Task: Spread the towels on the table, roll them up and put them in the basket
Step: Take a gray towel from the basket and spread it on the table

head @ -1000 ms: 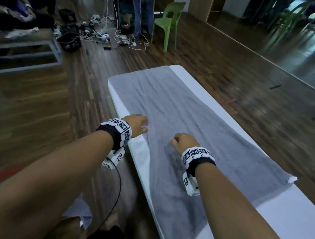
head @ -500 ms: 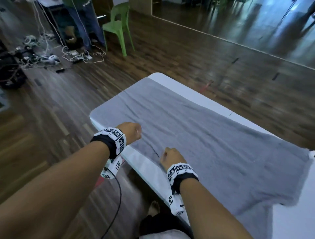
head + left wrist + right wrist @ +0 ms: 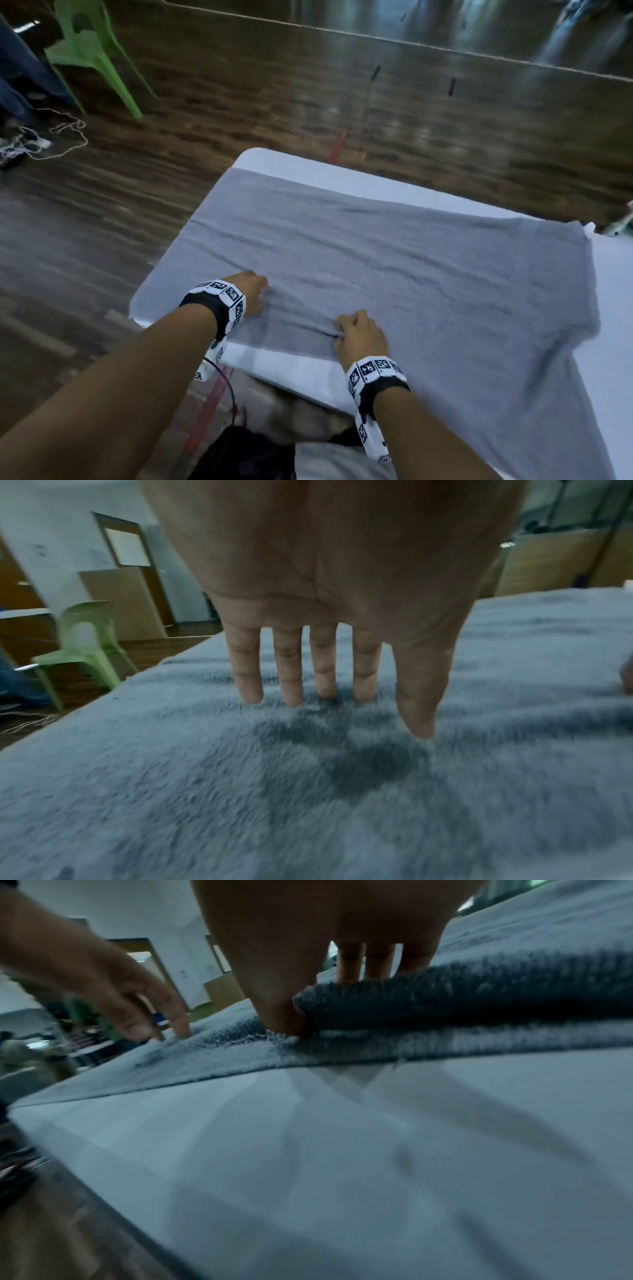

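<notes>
Dark wooden flooring surrounds the white table (image 3: 291, 371), and on that table the grey towel (image 3: 428, 274) lies spread nearly flat. The right hand (image 3: 359, 337) pinches a raised fold of the towel's near edge between thumb and fingers; the right wrist view shows the cloth bunched into a thick lip in that grip. The left hand (image 3: 251, 293) rests farther along the same edge with straight fingers (image 3: 291, 669) touching the pile, gripping nothing.

The step in hand looks like starting the roll. To do it well, I judge the left hand should take up the edge level with the right, so the first turn is tight and straight across. The towel's far-right part hangs off the table's near side, so an uneven pull could drag it askew. No basket is in view.
</notes>
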